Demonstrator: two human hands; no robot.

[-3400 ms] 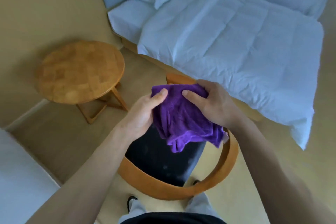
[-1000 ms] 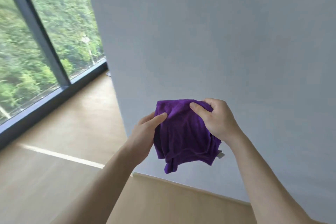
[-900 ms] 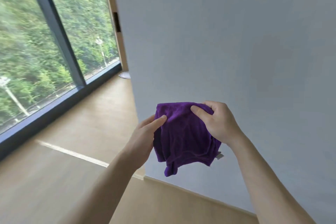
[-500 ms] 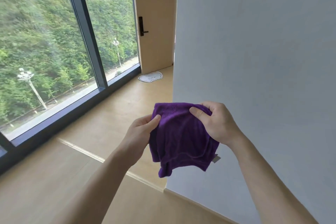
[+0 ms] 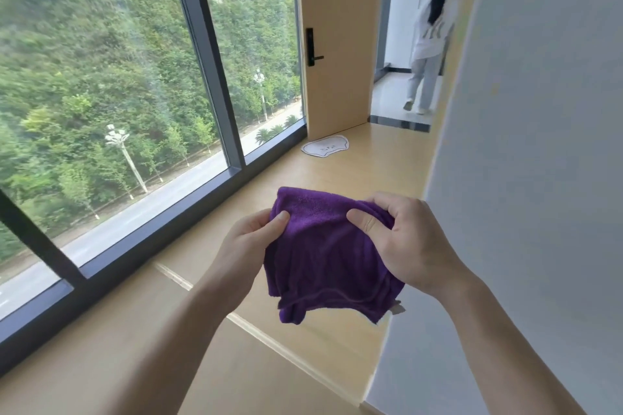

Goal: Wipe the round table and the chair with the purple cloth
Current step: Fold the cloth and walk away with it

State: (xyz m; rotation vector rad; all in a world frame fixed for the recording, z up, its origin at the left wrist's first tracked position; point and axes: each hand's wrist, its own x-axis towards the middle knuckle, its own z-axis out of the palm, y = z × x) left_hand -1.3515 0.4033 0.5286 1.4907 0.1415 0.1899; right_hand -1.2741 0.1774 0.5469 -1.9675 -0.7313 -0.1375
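- I see the crumpled purple terry cloth (image 5: 328, 253) hanging in the air at lower centre of the frame, held up by both hands, not touching the floor.
- My left hand (image 5: 247, 239) pinches the cloth's upper left edge, thumb on the near face and fingers curled behind it.
- My right hand (image 5: 404, 242) grips the upper right edge, thumb pressed on the front and fingers wrapped over the top fold.
- A small pale tag (image 5: 397, 308) sticks out at the cloth's lower right corner.
- A light wooden floor (image 5: 141, 347) runs beneath, crossed by a pale seam strip.
- A large dark-framed window (image 5: 209, 54) fills the left of the frame, with green trees and a road outside.
- A plain grey-white wall (image 5: 539, 178) takes up the right side.
- At upper centre stands an open tan wooden door with a black handle lock (image 5: 337, 37); a small white irregular mat (image 5: 325, 145) lies just in front of it.
- Through the doorway, upper right, a person in pale clothes (image 5: 428, 40) walks away.
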